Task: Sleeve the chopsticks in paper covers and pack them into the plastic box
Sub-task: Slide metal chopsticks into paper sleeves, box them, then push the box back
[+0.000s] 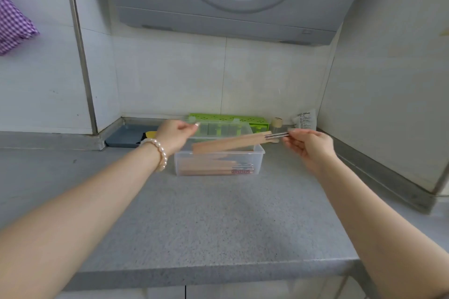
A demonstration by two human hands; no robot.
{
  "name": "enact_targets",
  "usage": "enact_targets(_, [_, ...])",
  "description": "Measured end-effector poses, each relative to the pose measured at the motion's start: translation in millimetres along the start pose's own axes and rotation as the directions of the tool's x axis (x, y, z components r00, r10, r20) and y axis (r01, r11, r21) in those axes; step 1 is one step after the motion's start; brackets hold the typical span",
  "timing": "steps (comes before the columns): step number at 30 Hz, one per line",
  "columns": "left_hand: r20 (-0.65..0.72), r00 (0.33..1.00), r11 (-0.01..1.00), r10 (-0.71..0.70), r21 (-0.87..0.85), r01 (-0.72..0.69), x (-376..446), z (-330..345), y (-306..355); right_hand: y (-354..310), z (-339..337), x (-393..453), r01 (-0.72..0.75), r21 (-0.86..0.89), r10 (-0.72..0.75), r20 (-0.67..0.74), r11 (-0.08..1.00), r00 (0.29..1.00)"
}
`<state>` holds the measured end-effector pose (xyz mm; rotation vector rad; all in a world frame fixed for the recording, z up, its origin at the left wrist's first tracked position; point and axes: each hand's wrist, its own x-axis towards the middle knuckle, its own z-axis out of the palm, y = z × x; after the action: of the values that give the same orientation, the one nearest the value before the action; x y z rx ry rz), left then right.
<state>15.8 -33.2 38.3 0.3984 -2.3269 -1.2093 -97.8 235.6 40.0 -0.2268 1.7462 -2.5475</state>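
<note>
Two hands work over the plastic box [219, 162]: the right hand [307, 144] pinches a sleeved chopstick pair [233, 143] just above it, the left hand [175, 135] lifts its clear lid [222, 128]. Sleeved pairs [213, 168] lie inside.

Purple checked cloth [13, 24] cut off left, packet [305, 120] print unreadable

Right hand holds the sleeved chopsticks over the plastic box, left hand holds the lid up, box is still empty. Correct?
Not quite: the plastic box is not empty; sleeved pairs already lie inside it, as the head view shows through its clear wall. The rest holds: the right hand pinches the sleeved chopsticks over the box, and the left hand holds the lid up.
</note>
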Motion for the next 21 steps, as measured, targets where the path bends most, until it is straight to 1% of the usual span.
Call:
enact_targets(1, [-0.105,0.994,0.999,0.021,0.03,-0.018,8.1,-7.6,-6.3,-1.8,-3.0,9.8,0.024,0.033,-0.022,-0.068,0.999,0.997])
enact_targets(2, [-0.149,0.988,0.996,0.037,0.091,-0.023,14.7,-12.3,-12.9,-1.3,-4.3,18.9,0.042,0.054,-0.035,-0.127,0.998,0.991])
enact_targets(3, [-0.141,0.989,0.987,0.046,0.16,-0.023,18.6,-13.6,-18.1,1.3,-3.6,27.3,0.053,0.059,-0.041,-0.177,0.997,0.983])
enact_targets(5, [-0.064,0.996,0.959,0.061,0.279,-0.041,20.2,-6.5,-27.6,12.7,4.1,42.2,0.047,0.027,-0.039,-0.245,0.999,0.969])
enact_targets(8, [0.024,0.997,0.92,0.079,0.382,-0.082,19.2,12.5,-39.0,33.9,29.2,58.6,-0.02,-0.086,-0.007,-0.303,0.996,0.953])
enact_targets(10, [0.095,0.991,0.894,0.091,0.43,-0.123,21.4,23.0,-46.9,47.4,46.3,65.0,-0.087,-0.239,0.012,-0.301,0.967,0.953])
enact_targets(13, [0.211,0.972,0.87,0.101,0.454,-0.189,26.0,35.2,-60.0,67.3,65.3,74.4,-0.16,-0.507,0.032,-0.253,0.847,0.967])
enact_targets(14, [0.234,0.968,0.862,0.091,0.468,-0.195,26.6,38.2,-64.4,73.5,69.9,76.8,-0.171,-0.586,0.037,-0.233,0.792,0.972])
enact_targets(15, [0.251,0.965,0.848,0.078,0.492,-0.196,26.6,40.8,-68.6,79.8,72.9,78.7,-0.17,-0.687,0.026,-0.216,0.707,0.976])
enact_targets(16, [0.26,0.963,0.826,0.066,0.528,-0.2,26.6,43.0,-72.5,85.9,73.5,80.4,-0.151,-0.805,-0.007,-0.189,0.573,0.982])
enact_targets(17, [0.263,0.963,0.797,0.063,0.567,-0.207,26.7,44.3,-75.9,90.5,73.1,79.6,-0.11,-0.907,-0.055,-0.145,0.407,0.988])
enact_targets(18, [0.264,0.963,0.772,0.063,0.598,-0.214,26.3,45.0,-78.2,94.5,71.3,77.5,-0.056,-0.97,-0.095,-0.08,0.235,0.992])
enact_targets(19, [0.265,0.962,0.759,0.066,0.613,-0.221,25.8,45.5,-79.7,98.6,68.5,74.9,0.006,-0.995,-0.117,-0.005,0.097,0.993])
enact_targets(20, [0.267,0.961,0.753,0.074,0.617,-0.229,25.5,45.9,-81.1,102.8,64.8,72.5,0.063,-0.998,-0.117,0.061,0.017,0.991])
enact_targets(21, [0.269,0.96,0.747,0.084,0.62,-0.239,24.4,46.0,-81.9,107.1,61.3,70.3,0.119,-0.993,-0.118,0.121,-0.026,0.986])
